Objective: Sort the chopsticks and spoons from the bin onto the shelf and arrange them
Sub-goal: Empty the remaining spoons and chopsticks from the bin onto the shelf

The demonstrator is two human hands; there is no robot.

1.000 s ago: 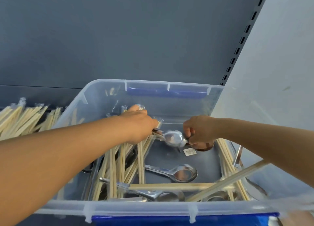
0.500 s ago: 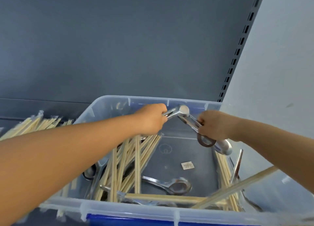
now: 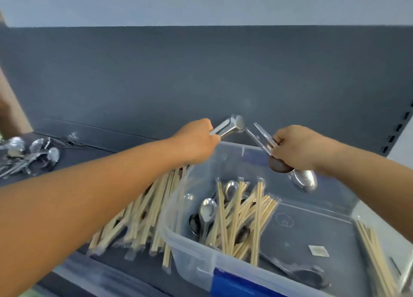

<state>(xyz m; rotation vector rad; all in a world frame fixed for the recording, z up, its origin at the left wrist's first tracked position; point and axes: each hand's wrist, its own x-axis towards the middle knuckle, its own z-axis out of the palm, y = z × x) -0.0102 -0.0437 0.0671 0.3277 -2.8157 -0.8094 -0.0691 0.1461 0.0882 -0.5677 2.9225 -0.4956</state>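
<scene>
A clear plastic bin [image 3: 192,261] with a blue latch sits on the dark shelf [image 3: 73,158]. Inside lie wrapped wooden chopsticks [image 3: 241,218] and several steel spoons [image 3: 206,209]. My left hand [image 3: 196,140] is raised above the bin's far left corner, closed on spoon handles whose bowl [image 3: 234,124] points up and right. My right hand [image 3: 297,149] is level with it over the bin's far wall, gripping two spoons with bowls [image 3: 301,180] hanging down and handles sticking up left.
A pile of wrapped chopsticks [image 3: 143,211] lies on the shelf left of the bin. A heap of steel spoons [image 3: 29,156] sits at the far left. The shelf's dark back panel [image 3: 201,73] rises behind, with a slotted upright [image 3: 400,127] at the right.
Both hands have lifted their spoons out of the bin to above its far rim. The view has swung left, bringing the shelf's chopstick pile and spoon heap into sight.
</scene>
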